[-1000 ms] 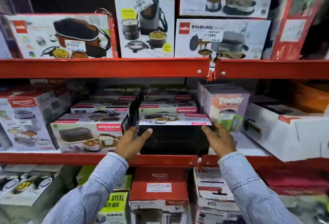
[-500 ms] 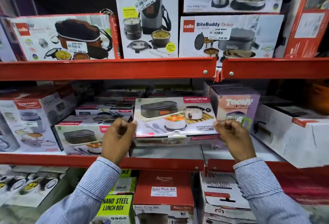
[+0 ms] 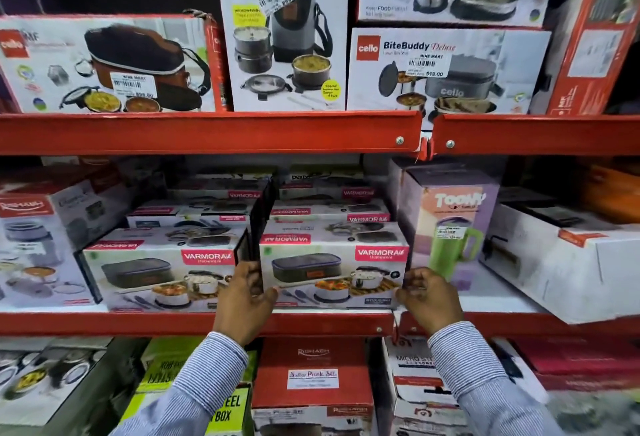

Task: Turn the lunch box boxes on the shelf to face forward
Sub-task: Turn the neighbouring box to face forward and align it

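Both hands, left hand [image 3: 244, 292] and right hand [image 3: 427, 297], clasped the ends of the lunch box [image 3: 332, 274], which half a second before was lifted and tilted. It now sat at the shelf's [image 3: 194, 323] front edge, picture side forward, so this one looked done.

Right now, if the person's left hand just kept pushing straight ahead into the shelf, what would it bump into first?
The left hand points into the narrow gap between the two front Varmora boxes. It already touches the right-hand Varmora box; going on, it would probably brush the left Varmora box beside it, though depth is unclear.
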Demonstrator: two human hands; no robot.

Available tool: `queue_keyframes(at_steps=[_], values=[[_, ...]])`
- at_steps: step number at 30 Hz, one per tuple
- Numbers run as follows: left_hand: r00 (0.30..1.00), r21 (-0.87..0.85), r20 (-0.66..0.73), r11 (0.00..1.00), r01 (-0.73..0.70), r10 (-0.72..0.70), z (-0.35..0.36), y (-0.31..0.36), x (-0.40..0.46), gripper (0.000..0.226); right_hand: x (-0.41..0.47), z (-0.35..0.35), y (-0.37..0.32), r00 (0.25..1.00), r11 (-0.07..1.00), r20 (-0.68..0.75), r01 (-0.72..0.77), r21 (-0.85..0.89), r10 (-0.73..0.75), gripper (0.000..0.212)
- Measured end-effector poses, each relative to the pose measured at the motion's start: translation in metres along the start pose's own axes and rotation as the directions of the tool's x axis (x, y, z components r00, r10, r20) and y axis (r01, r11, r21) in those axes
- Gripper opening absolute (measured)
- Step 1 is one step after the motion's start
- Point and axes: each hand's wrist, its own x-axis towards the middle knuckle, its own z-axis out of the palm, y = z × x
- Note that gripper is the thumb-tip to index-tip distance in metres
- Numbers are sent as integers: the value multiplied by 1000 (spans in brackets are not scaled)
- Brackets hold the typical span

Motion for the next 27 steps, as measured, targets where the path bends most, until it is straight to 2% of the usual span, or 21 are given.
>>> queue_keyframes(at_steps=[8,14,20,27], values=[[997,29,-69,999,16,-14,3,-3,-3,60,0,5,8,997,998,-47,62,-34,-64,30],[987,110,-139,992,-59,74,7,-3,-5,45,0,5,11,997,994,-13,73,-77,-74,44],[984,84,-151,993,-80,93,5,-8,-10,41,-10,3,8,994,990,-32,102,-100,-106,44],[981,81,-156,991,-103,115,4,-12,-13,35,-15,1,14,994,987,-33,101,-125,-106,35]])
